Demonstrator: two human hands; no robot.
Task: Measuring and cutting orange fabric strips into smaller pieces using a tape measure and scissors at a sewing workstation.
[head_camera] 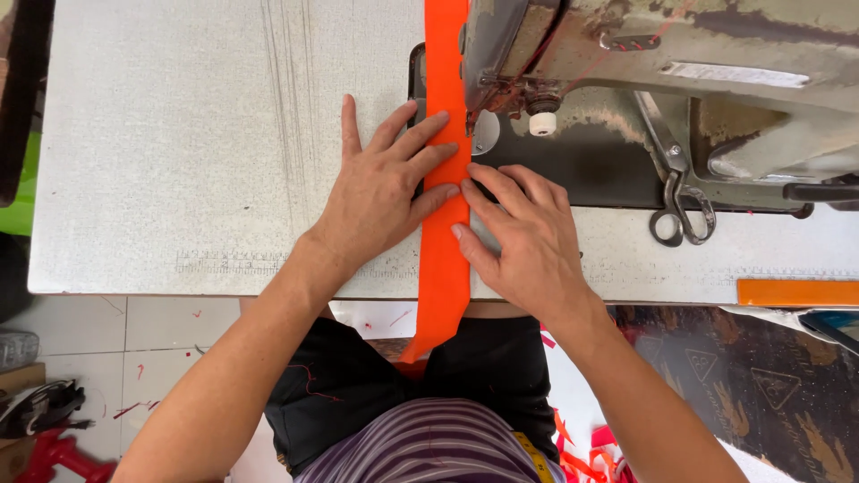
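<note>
A long orange fabric strip [445,259] runs from my lap, over the table edge and up under the sewing machine head [626,45]. My left hand [380,192] lies flat on the table, its fingertips pressing the strip's left edge just before the needle area. My right hand [523,237] rests on the strip's right edge, fingers spread and pressing down beside the metal needle plate [484,132]. Both hands press the fabric; neither grips it.
The grey worktable [179,161] spreads to the left. Scissors [676,201] lie on the machine bed at right. An orange piece [796,292] sits at the table's right front edge. Orange scraps [582,456] litter the floor; a yellow measuring tape [535,458] hangs at my waist.
</note>
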